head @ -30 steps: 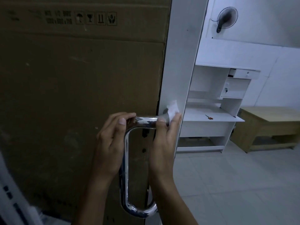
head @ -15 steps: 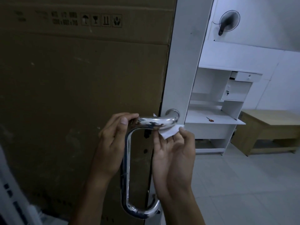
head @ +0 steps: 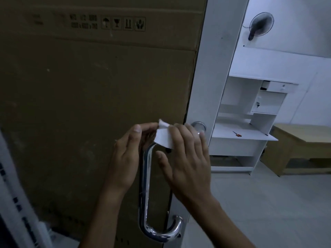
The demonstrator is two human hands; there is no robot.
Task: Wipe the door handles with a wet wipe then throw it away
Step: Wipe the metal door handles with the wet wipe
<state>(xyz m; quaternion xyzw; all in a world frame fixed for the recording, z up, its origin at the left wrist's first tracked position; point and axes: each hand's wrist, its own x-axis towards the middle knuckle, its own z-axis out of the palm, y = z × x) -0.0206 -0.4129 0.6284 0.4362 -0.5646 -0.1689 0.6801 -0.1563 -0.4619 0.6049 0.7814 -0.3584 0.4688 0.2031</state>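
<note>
Both hands have moved since a moment ago; the right hand (head: pixel 186 154) was under the top bend of the handle with its palm up, and now it lies over the top of that bend with its back to us; the wet wipe (head: pixel 163 136) has come up with it and now sits on top of the bar instead of below it. The left hand (head: pixel 128 154) has stayed by the top corner of the door handle (head: pixel 145 190).

The wipe is a small white sheet, draped over the top bend of the shiny handle; the right hand's fingers lie fairly straight and press it down on the bar, with the thumb sticking out below; the left hand's fingertips seem to pinch the wipe's upper corner, but that bit is dim and blurry, so I am not sure.

The handle is a long silver loop; its lower end curves into the white door edge (head: pixel 215 68) near the bottom. A big brown cardboard sheet (head: pixel 80 104) covers the door on the left.

Past the door is a white desk (head: pixel 243 136) with shelves; a small orange-handled tool (head: pixel 237 134) lies on it; a wooden bench (head: pixel 302 140) stands just beside the desk; a dark fan (head: pixel 259 25) hangs on the wall above.
</note>
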